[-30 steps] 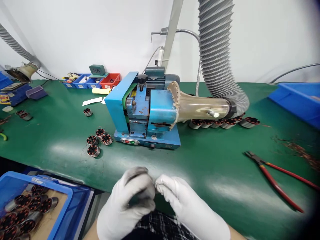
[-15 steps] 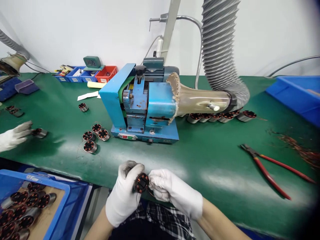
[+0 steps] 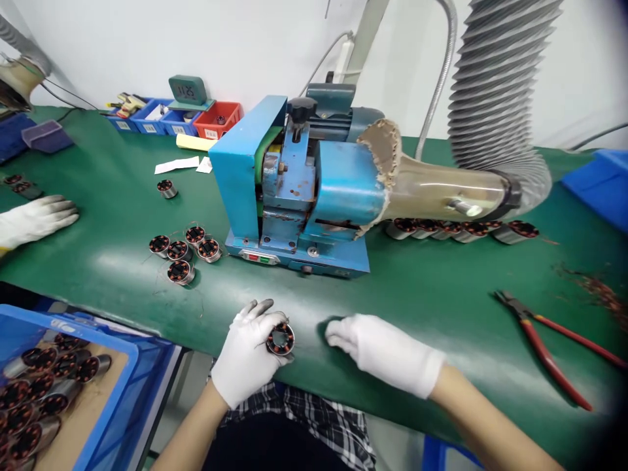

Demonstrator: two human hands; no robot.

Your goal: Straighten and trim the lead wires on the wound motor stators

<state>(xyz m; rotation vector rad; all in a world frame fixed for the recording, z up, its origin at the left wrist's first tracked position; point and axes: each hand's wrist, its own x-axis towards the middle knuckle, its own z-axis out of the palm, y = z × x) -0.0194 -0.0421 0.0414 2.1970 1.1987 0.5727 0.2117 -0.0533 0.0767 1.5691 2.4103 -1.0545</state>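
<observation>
My left hand (image 3: 250, 353), in a white glove with dirtied fingertips, grips a motor stator (image 3: 280, 340) near the table's front edge. The stator has a silvery rim and copper windings, and its ring faces up towards me. My right hand (image 3: 377, 343), also gloved, is apart from it to the right, low over the green table. Its fingers are pressed together; anything between them is hidden. To the left of my hands, several stators (image 3: 179, 271) with loose thin wires stand in a cluster beside a blue belt machine (image 3: 289, 196).
A co-worker's gloved hand (image 3: 42, 219) rests at the left. A blue crate (image 3: 122, 386) at lower left holds several stators. Red-handled cutters (image 3: 544, 347) and wire scraps (image 3: 606, 291) lie at right. A row of stators (image 3: 473, 231) stands beneath the extraction duct (image 3: 441, 186).
My right hand has moved right, away from the stator, which my left hand still holds. The co-worker's hand has left a stator, and the cluster has gained one. The view has shifted.
</observation>
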